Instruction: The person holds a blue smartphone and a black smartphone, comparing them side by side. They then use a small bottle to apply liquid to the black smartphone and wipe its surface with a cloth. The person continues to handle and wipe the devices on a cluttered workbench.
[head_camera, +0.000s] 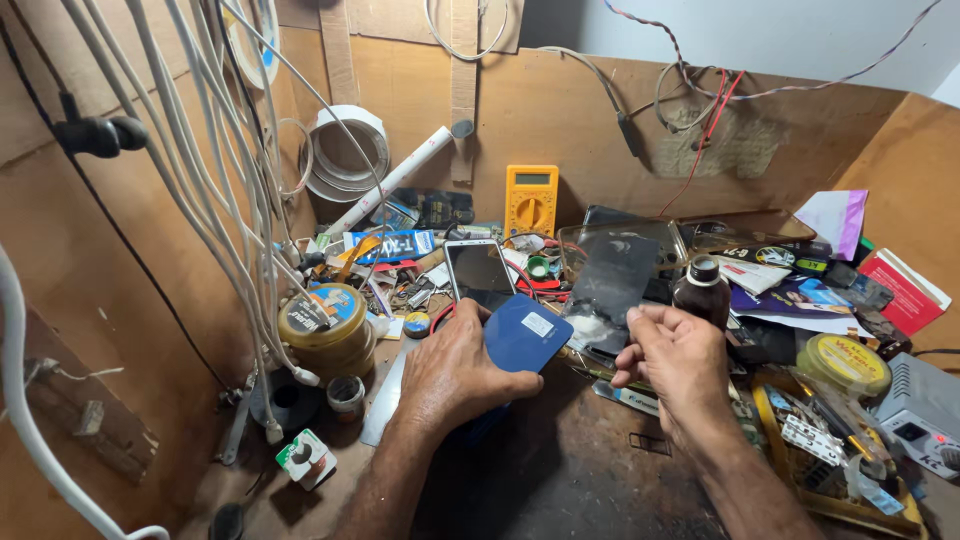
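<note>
Resting at frame centre, the left hand (455, 375) clasps a blue phone cover (523, 335) (long axis tilted toward upper right), while the right hand (675, 365), fingers pinched on nothing discernible, hovers just right of it.

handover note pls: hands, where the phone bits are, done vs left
Left hand: palm down, gripping the dark blue rectangular phone back cover at the bench centre.
Right hand: raised beside it, fingertips pinched; whether they hold anything is too small to tell.
Silver-edged smartphone with a blank screen lies just behind the cover. Small brown bottle with a black cap stands behind the right hand; yellow multimeter leans on the back wall.
Done: cover appears separate from the phone.
Left: probably the work on the cover, then refitting.
</note>
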